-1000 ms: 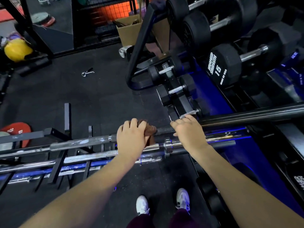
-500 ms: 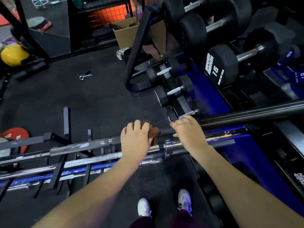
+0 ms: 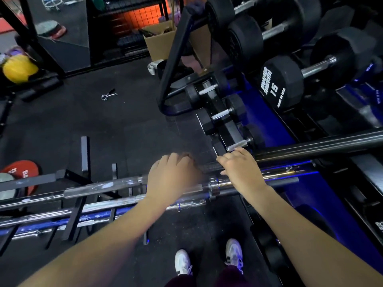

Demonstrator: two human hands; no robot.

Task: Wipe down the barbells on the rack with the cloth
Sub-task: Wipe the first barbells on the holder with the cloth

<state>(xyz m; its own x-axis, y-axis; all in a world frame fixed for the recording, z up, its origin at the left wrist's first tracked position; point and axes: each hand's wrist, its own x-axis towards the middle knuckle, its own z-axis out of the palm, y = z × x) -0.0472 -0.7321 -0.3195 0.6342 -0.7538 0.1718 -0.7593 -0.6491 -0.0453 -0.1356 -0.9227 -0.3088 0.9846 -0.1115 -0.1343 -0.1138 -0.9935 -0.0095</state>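
Left hand [image 3: 173, 176] (blurred) grips barbell [image 3: 310, 149].

Barbells [image 3: 103, 189] on rack [image 3: 76, 212]; dumbbells [image 3: 281, 83] behind right.

Two hands [image 3: 174, 175] [image 3: 240, 168], two white shoes [image 3: 182, 263] [image 3: 234, 255], one cardboard box [image 3: 159, 42], one yellow ball [image 3: 19, 68].
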